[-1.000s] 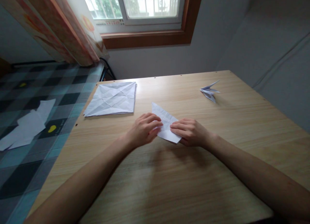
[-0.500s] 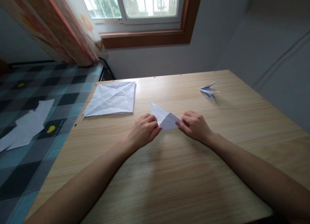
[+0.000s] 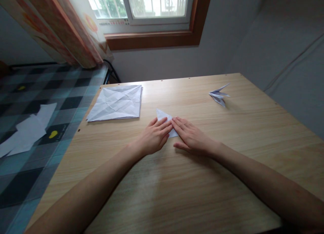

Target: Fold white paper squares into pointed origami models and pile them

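Observation:
A small folded sheet of white paper (image 3: 173, 133) lies on the wooden table, largely covered by my hands. My left hand (image 3: 156, 135) rests flat across its left part, fingers stretched out to the right. From the other side my right hand (image 3: 190, 135) lies on the paper's right part, its fingers straight and its thumb apart. The fingertips of both hands meet near the middle of the paper. A pointed corner of the paper sticks out beyond the left fingers.
A stack of creased white paper squares (image 3: 117, 104) lies at the table's back left. A folded paper piece with spread points (image 3: 219, 95) stands at the back right. White paper scraps (image 3: 30, 131) lie on the checked cloth (image 3: 20, 180) at left.
My right hand has let go of the paper's right corner and moved left, folding that side over. Both hands have gone from pinching to lying flat on the paper.

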A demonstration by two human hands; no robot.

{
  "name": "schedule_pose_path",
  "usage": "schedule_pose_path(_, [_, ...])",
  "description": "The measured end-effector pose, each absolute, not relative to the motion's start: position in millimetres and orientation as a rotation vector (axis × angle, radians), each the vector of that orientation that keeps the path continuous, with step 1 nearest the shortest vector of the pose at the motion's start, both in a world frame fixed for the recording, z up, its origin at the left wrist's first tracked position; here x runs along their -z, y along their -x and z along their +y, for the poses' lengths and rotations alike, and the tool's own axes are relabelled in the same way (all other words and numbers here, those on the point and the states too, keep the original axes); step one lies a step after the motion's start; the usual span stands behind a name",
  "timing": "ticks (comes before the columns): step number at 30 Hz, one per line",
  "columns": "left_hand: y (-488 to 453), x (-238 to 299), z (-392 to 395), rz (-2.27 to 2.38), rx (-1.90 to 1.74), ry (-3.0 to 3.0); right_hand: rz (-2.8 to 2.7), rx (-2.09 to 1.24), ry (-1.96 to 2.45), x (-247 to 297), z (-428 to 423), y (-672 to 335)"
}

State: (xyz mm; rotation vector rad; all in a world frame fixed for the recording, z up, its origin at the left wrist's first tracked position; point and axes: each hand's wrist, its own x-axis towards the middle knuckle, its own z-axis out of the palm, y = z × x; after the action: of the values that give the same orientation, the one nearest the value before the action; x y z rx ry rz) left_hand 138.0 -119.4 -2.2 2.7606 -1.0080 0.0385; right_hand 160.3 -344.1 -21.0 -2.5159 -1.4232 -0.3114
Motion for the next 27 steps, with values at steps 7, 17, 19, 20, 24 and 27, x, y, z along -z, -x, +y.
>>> schedule_pose_path(7, [-139.6, -0.4, -120.9, -0.947, -0.018, -2.824, -1.411, 0.090, 2.591, 24.5, -346.8, -158.1])
schedule_pose_path(17, [-152.2, 0.5, -110.2, -0.790, 0.025, -2.953, -1.446, -0.093, 2.561, 16.0, -370.1, -154.9])
schedule_pose_path(19, [-154.3, 0.6, -106.8, -0.758, 0.011, -2.973, -1.447, -0.149, 2.549, 10.7, -376.8, -154.7])
schedule_pose_path(20, [-155.2, 0.8, -105.3, -0.738, 0.007, -2.980, -1.457, -0.186, 2.536, 7.4, -380.6, -155.1])
schedule_pose_path(24, [-157.4, 1.4, -101.8, -0.668, -0.001, -2.976, -1.490, -0.295, 2.459, -7.0, -397.3, -159.8])
schedule_pose_path(27, [-157.8, 1.2, -101.3, -0.653, 0.001, -2.968, -1.500, -0.340, 2.424, -17.7, -408.5, -163.9])
